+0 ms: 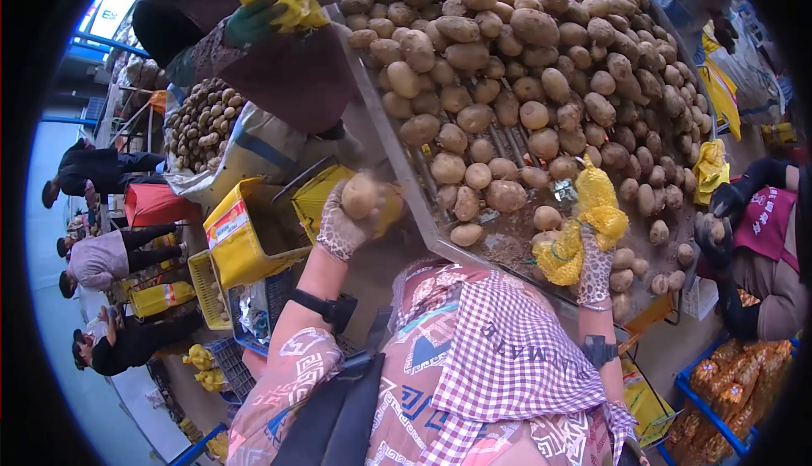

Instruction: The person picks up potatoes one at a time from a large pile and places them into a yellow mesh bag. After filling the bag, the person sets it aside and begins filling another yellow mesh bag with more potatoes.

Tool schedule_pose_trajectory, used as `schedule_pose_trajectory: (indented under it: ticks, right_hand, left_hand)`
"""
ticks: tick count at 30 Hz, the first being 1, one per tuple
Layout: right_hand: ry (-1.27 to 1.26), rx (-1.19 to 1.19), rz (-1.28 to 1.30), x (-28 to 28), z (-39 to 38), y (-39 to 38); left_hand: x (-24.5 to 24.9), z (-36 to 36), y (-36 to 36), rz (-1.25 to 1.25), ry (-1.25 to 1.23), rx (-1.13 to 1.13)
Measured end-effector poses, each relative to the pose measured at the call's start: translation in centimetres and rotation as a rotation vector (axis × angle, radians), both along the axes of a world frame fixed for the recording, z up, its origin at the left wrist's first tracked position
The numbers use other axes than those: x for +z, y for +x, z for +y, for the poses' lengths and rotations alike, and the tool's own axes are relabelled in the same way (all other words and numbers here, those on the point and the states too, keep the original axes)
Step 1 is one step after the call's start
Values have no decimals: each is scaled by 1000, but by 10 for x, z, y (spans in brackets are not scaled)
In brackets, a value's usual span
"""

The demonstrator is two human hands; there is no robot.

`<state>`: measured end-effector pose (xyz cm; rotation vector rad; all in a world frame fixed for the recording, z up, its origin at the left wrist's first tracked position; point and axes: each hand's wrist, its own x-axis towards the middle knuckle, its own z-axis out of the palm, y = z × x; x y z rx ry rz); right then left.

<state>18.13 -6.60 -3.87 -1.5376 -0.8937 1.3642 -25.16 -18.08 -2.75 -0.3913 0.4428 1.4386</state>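
Observation:
My left hand (338, 233), in a leopard-print glove, is raised beside the metal rim of the sorting table (397, 161). Its fingers are closed round a potato (362, 196), slightly blurred. Over the near part of the table, my right hand (595, 267) in a matching glove grips a yellow mesh bag (597, 204). The bag is bunched up, with green string at its lower left edge; part of my right hand's fingers is hidden behind the mesh. A large heap of potatoes (533, 115) covers most of the table, and loose ones lie close to the bag.
Yellow crates (245, 233) stand left of the table, near a sack of potatoes (203, 123). Across from me a person's gloved hand (254, 22) holds yellow mesh. Another person (765, 229) works at the right, above a blue-framed crate of filled orange bags (732, 390).

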Motion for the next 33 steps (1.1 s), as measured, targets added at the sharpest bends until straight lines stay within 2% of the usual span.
schedule_pose_trajectory:
  ticks: [2, 4, 8, 12, 14, 15, 17, 18, 20, 22, 24, 25, 27, 28, 30, 31, 33]
  right_hand:
    - [-17, -45, 12, -6, -5, 9]
    - [-17, -75, 17, -10, -7, 13]
    - [-16, -118, 20, -15, -11, 17]
    - [15, -184, 4, -13, -16, 27]
    - [34, -225, 2, -11, -17, 34]
    - [35, -249, -2, -10, -19, 39]
    - [42, -295, -5, -9, -21, 46]
    - [40, -316, -1, -9, -23, 49]
    - [47, -346, -3, -10, -26, 51]
    - [50, -363, 6, -12, -29, 50]
    - [53, -362, 12, -17, -33, 47]
    - [50, -367, 14, -19, -35, 45]
    - [52, -375, 12, -21, -39, 44]
    - [50, -383, 11, -22, -41, 44]
    - [48, -397, 5, -25, -46, 45]
    - [42, -410, 5, -27, -49, 46]
    - [38, -431, 1, -31, -53, 47]
  left_hand:
    - [6, -7, -4, 1, 22, 36]
    - [19, 0, 9, 26, 204, -84]
    - [22, 3, 11, 32, 247, -150]
    - [-11, -13, -25, 406, -174, 0]
    - [-46, -24, -53, 698, -573, 23]
    - [-64, -26, -67, 701, -559, 4]
    - [-91, -23, -86, 2054, -751, -389]
    - [-71, -6, -69, 2060, -733, -396]
    - [4, 46, 2, 2058, -280, -136]
    - [15, 86, 39, 2121, 103, -131]
    - [34, 129, 71, 2543, 284, -336]
    - [33, 146, 84, 2542, 308, -338]
    - [33, 176, 111, 2611, 450, -543]
    - [31, 186, 127, 2609, 481, -538]
    - [22, 202, 159, 2694, 745, -722]
    - [21, 209, 177, 2691, 773, -718]
    - [19, 221, 207, 2671, 479, -1006]
